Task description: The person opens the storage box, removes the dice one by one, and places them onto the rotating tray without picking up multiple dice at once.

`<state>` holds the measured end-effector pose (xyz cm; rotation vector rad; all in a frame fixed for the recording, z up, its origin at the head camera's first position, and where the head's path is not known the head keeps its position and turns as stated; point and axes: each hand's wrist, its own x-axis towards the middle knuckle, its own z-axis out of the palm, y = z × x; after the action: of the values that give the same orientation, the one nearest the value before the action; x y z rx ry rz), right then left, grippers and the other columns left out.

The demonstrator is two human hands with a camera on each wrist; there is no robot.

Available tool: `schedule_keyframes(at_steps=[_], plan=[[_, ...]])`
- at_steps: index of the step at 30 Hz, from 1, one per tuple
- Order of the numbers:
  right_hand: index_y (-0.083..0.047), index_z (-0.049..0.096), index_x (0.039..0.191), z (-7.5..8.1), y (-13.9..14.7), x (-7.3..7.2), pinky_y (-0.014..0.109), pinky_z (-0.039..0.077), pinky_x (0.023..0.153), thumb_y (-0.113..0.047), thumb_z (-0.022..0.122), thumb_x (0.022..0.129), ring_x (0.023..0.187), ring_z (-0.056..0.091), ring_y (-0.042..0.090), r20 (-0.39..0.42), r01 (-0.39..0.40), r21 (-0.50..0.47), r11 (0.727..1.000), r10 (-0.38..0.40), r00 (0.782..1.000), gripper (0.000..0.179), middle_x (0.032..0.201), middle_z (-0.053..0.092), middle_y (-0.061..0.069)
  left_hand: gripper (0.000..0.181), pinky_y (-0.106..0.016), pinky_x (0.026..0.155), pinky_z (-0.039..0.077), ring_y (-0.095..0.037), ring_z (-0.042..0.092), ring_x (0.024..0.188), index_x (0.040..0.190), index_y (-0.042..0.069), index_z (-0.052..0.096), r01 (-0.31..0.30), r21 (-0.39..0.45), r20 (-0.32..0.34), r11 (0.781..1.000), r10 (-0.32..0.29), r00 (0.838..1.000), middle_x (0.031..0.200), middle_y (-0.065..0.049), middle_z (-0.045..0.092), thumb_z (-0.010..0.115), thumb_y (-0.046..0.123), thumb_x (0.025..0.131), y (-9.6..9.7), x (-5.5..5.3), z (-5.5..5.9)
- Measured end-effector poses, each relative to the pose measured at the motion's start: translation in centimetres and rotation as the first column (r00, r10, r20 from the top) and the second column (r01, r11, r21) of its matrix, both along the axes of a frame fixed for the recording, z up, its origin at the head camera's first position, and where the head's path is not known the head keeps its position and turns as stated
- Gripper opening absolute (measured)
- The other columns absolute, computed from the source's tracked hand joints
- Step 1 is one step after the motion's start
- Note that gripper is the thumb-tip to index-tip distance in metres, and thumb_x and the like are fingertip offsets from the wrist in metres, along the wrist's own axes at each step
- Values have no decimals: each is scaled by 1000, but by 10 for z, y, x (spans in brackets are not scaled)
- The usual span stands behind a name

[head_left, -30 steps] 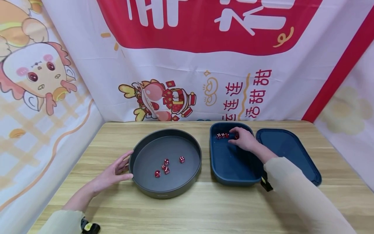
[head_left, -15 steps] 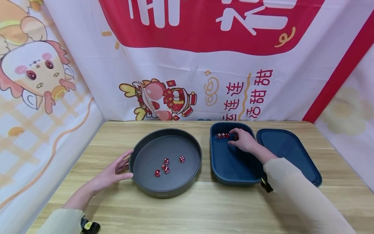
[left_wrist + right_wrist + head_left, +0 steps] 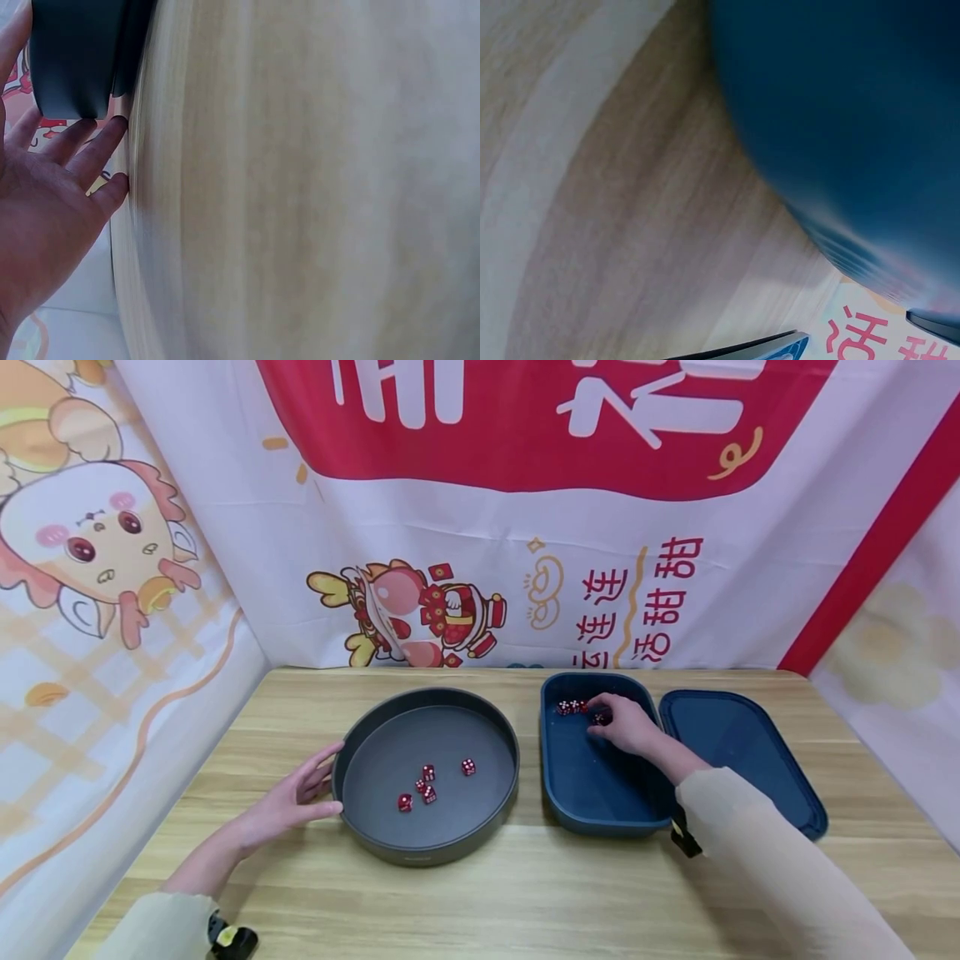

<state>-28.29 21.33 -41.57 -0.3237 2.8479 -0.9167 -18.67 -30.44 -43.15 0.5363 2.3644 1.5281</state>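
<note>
From where I stand, both of the person's arms reach forward in pale sleeves that stop short of the wrists. The left arm [image 3: 198, 868] slants in toward the middle, and the left hand [image 3: 292, 802] sits turned on its side, its fingers loosely spread and nearly straight, the thumb [image 3: 321, 811] standing apart on the near side. The left wrist view shows the palm [image 3: 45, 202] bare, the fingers fanned. The right arm [image 3: 772, 852] stretches out farther, angling inward. Its bare wrist [image 3: 682, 760] leads to the right hand [image 3: 624, 725], where forefinger and thumb bend together in a pinch.
</note>
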Motion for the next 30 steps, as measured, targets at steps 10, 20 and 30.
schedule_keyframes(at_steps=[10,20,30], plan=[[2,58,125,-2,0,0,53,44,96,-4,67,91,113,55,36,10,-11,-3,1000,11,1000,35,124,58,23,83,-36,105,33,-47,23,138,156,10,15,-2,-10,1,1000,2,1000,154,-29,20,68,11,92,-1,-1,-1],[0,65,115,-4,-2,0,45,51,84,-2,68,90,99,60,29,41,-47,-3,999,47,998,25,109,64,15,83,-47,105,29,-47,22,138,156,11,14,2,-11,0,1000,-2,1000,155,-29,19,67,10,92,0,0,-1],[-2,72,109,-4,-2,-1,42,52,82,-4,71,88,90,62,22,33,-57,23,998,56,998,21,102,68,11,84,-21,101,33,-44,22,139,156,13,15,-7,-13,13,1000,8,1000,156,-27,19,68,13,92,-2,-2,-3]])
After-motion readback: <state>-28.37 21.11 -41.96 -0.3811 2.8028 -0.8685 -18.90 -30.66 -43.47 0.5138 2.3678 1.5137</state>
